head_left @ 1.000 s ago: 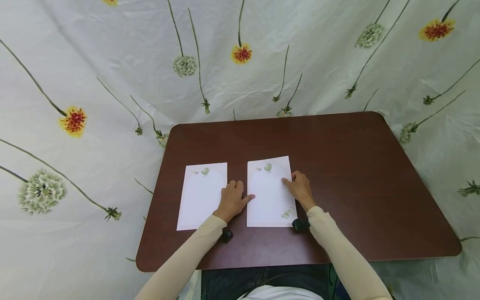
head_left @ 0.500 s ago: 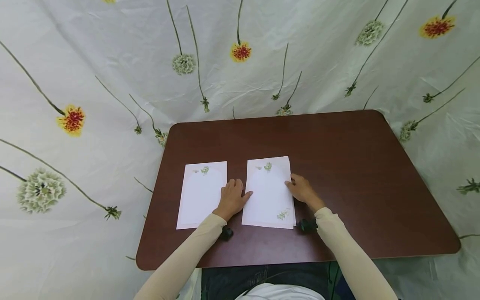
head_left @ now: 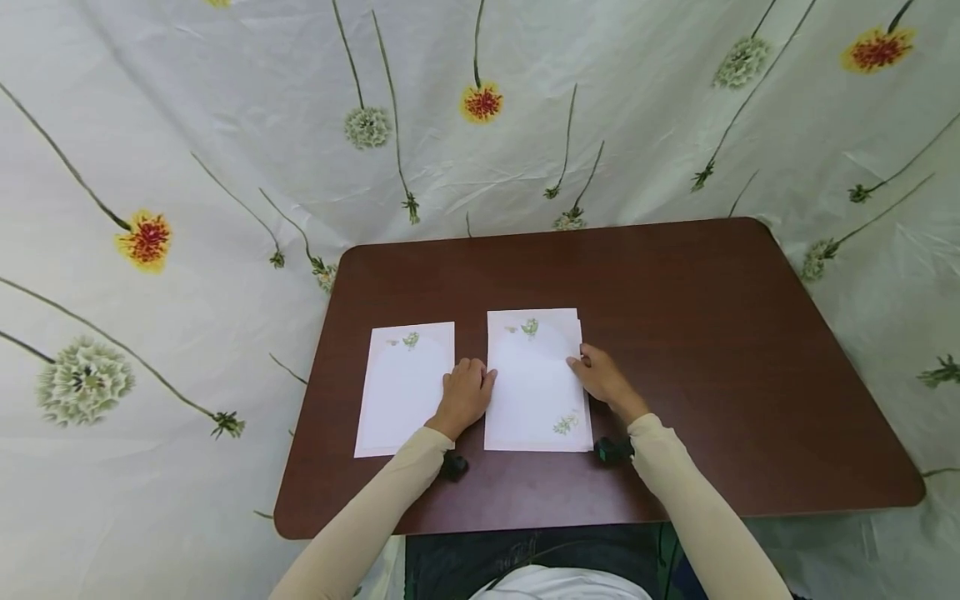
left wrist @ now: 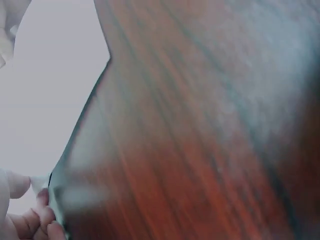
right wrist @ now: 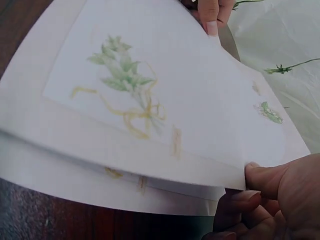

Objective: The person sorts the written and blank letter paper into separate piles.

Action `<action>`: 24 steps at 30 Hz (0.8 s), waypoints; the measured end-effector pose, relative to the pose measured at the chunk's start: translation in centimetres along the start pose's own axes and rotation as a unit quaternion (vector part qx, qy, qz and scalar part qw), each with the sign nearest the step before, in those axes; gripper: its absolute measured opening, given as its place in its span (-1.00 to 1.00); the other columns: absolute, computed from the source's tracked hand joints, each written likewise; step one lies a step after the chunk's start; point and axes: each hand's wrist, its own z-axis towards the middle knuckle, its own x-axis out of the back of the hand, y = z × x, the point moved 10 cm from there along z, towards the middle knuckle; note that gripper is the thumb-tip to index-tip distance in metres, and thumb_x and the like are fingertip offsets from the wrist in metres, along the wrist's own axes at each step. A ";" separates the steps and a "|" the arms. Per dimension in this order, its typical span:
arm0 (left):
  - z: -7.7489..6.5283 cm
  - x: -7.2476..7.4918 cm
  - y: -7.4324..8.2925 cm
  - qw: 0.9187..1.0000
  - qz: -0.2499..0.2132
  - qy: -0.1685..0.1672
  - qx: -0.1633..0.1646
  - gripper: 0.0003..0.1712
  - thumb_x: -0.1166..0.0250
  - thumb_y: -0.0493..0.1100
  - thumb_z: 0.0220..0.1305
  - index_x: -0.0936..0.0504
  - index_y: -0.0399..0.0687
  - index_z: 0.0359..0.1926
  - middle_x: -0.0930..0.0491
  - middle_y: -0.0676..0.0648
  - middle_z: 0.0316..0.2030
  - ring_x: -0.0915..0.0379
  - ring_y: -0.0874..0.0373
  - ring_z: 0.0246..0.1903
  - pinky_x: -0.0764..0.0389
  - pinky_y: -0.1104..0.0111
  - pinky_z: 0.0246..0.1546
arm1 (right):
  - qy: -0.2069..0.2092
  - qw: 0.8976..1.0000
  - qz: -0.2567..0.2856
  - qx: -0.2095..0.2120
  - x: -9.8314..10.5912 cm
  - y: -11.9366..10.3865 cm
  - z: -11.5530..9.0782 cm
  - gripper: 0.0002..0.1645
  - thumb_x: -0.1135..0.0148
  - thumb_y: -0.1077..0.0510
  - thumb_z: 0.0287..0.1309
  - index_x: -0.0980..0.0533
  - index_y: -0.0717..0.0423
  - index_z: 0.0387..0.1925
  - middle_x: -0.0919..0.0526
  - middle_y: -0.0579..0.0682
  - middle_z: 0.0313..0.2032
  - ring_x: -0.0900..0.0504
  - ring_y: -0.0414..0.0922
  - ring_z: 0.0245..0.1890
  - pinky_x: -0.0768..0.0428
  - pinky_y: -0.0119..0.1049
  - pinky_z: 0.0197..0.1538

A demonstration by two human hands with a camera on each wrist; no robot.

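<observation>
At the middle of the table, my right hand (head_left: pixel 603 379) pinches the right edge of a white paper sheet (head_left: pixel 532 383) printed with green leaf sprigs. In the right wrist view, the thumb (right wrist: pixel 270 180) lies over this edge and the fingers curl beneath. A lower sheet (right wrist: pixel 75 185), with a similar print, shows below the bowed upper one. My left hand (head_left: pixel 465 392) holds the opposite edge between thumb and curled fingers, seen close up in the left wrist view (left wrist: pixel 30 212). Another printed sheet (head_left: pixel 405 392) lies flat to the left, partly covered by this hand.
The brown table (head_left: pixel 712 350) has rounded corners and its front edge lies close to the person's lap. A white floral-printed sheet of fabric or plastic (head_left: pixel 247 108) hangs behind it. Dark wrist cameras (head_left: pixel 613 451) sit under both wrists.
The upper sheet has shifted slightly left, baring a strip of the sheet under it at the right. My left thumb has drawn back to the paper's edge; my right hand has moved slightly right.
</observation>
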 end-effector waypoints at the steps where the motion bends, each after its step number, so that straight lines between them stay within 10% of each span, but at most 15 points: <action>1: 0.1 0.0 0.1 1.000 -0.004 0.002 0.000 -0.68 -0.11 -0.04 0.62 -0.49 -0.18 -0.25 -0.46 -0.14 -0.29 -0.43 -0.07 -0.23 -0.34 0.01 -0.10 | 0.000 1.000 0.002 -0.002 0.1 0.1 0.0 -0.75 -0.04 0.12 0.62 -0.34 0.24 -0.18 -0.41 0.01 -0.40 -0.41 -0.11 -0.41 -0.36 -0.26 -0.29; 15: 1.1 -1.1 4.4 0.998 -0.036 0.002 -0.042 -0.67 -0.09 -0.08 0.62 -0.58 -0.17 -0.30 -0.57 -0.14 -0.32 -0.54 -0.07 -0.25 -0.42 0.01 -0.10 | 0.047 0.995 -0.065 -0.052 5.0 2.3 -1.3 -0.55 -0.14 -0.01 0.56 -0.51 0.37 0.05 -0.66 0.36 0.07 -0.65 0.18 -0.01 -0.59 -0.03 0.00; 24: 2.4 -3.1 7.7 0.998 -0.042 -0.015 -0.049 -0.65 -0.08 -0.05 0.61 -0.57 -0.12 -0.34 -0.55 -0.07 -0.37 -0.52 0.00 -0.27 -0.40 0.00 -0.04 | 0.093 0.991 -0.062 -0.068 8.9 3.6 -2.8 -0.62 -0.17 0.05 0.53 -0.53 0.36 0.00 -0.67 0.32 -0.01 -0.64 0.14 -0.07 -0.58 -0.07 -0.03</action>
